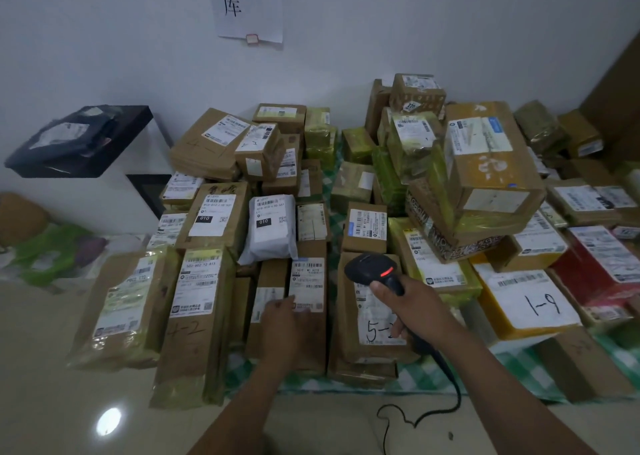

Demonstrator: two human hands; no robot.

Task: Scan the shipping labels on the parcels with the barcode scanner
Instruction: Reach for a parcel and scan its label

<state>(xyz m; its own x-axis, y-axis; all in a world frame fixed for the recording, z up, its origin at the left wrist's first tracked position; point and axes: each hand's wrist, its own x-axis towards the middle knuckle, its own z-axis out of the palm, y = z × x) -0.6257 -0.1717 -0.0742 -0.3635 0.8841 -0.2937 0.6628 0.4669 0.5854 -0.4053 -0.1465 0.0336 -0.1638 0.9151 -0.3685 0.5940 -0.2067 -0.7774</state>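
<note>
One black barcode scanner point(374, 269) gripped by its handle in the right hand point(412, 307), fingers clenched round it. Long axis running from the grip up and away, head beyond the knuckles, nose aimed forward and slightly left over the parcels point(214, 212), red light lit on top. Cable point(450, 385) hanging below the grip, looping on the floor point(311, 427). Left of the grip, left hand point(282, 326) flat, straight fingertips touching the shipping label point(307, 281) of a narrow brown parcel point(311, 347). Directly under the grip, one hand-marked carton point(349, 316). Dozens of sealed parcels heaped around on a checked cloth point(415, 375), too many to count.
</note>
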